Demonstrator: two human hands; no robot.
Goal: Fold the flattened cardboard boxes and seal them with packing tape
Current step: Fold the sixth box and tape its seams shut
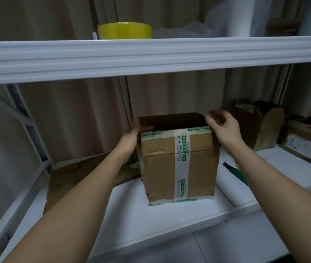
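A brown cardboard box (179,162) stands upright on the white lower shelf (132,211), its top open and a white-and-green tape strip running down its front. My left hand (133,135) grips the box's top left edge, with the thumb hooked over the rim. My right hand (224,130) hovers at the top right corner with loosely curled fingers that hold nothing. A yellow roll of packing tape (124,31) sits on the upper shelf, above and left of the box. Flattened cardboard (69,177) lies on the shelf to the box's left, partly under my left forearm.
The upper shelf's white beam (150,56) crosses the view just above the box. Two worn cardboard boxes (262,126) (306,141) stand at the right of the lower shelf. A dark green-handled tool (233,168) lies beside my right forearm. Beige curtain hangs behind.
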